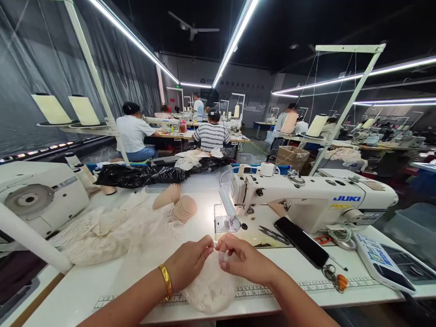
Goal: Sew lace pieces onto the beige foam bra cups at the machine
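Note:
My left hand (pixel 190 263), with a gold bracelet at the wrist, pinches the top edge of a cream lace piece (pixel 213 288). Close beside it, my right hand (pixel 243 261) has its fingers curled at the same edge, thumb below. The fingertips of both hands nearly meet, just in front of the needle plate (pixel 226 224) of a white sewing machine (pixel 306 195). The lace hangs down between the hands over the printed ruler on the table. Whatever small part lies between the fingertips is too small to make out.
Cream lace (pixel 116 231) is heaped at left beside beige oval pads (pixel 184 209). Black plastic (pixel 136 175) lies behind. Right of the needle are tweezers (pixel 274 235), a phone (pixel 301 242), a keychain (pixel 341 282) and a white device (pixel 383 261). People sit at machines farther back.

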Available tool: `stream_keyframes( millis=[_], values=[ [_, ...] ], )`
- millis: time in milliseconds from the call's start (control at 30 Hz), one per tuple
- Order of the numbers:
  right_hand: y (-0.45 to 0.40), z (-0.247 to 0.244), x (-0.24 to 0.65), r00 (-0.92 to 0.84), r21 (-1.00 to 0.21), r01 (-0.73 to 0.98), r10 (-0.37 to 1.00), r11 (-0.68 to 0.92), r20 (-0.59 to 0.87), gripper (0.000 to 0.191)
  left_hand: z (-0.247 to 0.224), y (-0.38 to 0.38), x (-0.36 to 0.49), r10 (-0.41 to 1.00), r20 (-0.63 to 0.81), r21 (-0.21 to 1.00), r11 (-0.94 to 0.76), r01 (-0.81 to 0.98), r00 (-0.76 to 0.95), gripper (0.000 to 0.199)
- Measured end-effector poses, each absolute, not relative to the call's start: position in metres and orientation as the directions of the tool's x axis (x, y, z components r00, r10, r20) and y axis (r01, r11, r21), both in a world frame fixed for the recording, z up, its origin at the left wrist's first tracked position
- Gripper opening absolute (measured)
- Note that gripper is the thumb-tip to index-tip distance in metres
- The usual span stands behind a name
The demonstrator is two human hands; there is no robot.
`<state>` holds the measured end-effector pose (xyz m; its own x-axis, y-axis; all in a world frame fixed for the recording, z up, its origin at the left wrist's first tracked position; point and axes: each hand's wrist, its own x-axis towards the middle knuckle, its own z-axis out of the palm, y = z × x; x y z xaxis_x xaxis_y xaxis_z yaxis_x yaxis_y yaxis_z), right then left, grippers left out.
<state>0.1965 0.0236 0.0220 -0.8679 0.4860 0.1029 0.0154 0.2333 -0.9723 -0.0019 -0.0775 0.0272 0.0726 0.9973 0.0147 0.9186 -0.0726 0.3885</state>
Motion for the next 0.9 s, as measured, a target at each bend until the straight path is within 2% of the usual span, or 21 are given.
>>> stream_keyframes(
  millis=[133,200,233,333,533,767,900],
  values=[
    [0.04,0.007,0.186,-0.847,-0.99,-0.049,0.53,-0.135,-0.03,0.037,0.045,-0.055,-0.021,0.997,0.028,0.302,-0.072,0.951,0.067,0.024],
    [0.046,-0.002,0.181,-0.825,-0.967,-0.086,0.562,-0.241,-0.066,0.046,0.052,-0.034,-0.037,0.995,0.092,0.237,-0.046,0.97,0.025,0.021],
    [0.047,-0.005,0.179,-0.818,-0.96,-0.1,0.57,-0.26,-0.069,0.049,0.054,-0.023,-0.046,0.992,0.129,0.201,-0.022,0.979,-0.005,0.026],
    [0.048,-0.009,0.178,-0.809,-0.964,-0.11,0.586,-0.242,-0.055,0.05,0.051,0.005,-0.071,0.975,0.201,0.125,0.068,0.99,-0.092,0.045],
    [0.043,-0.005,0.179,-0.787,-0.977,-0.106,0.616,-0.185,-0.031,0.046,0.033,0.02,-0.096,0.965,0.253,0.082,0.051,0.995,-0.07,0.035],
    [0.044,-0.003,0.178,-0.764,-0.986,-0.098,0.645,-0.133,-0.011,0.049,0.039,0.019,-0.102,0.927,0.373,0.111,-0.018,0.994,-0.025,0.039],
    [0.043,-0.002,0.18,-0.763,-0.988,-0.089,0.646,-0.123,-0.012,0.047,0.044,0.022,-0.1,0.908,0.409,0.181,0.016,0.983,-0.09,0.033]
  ],
)
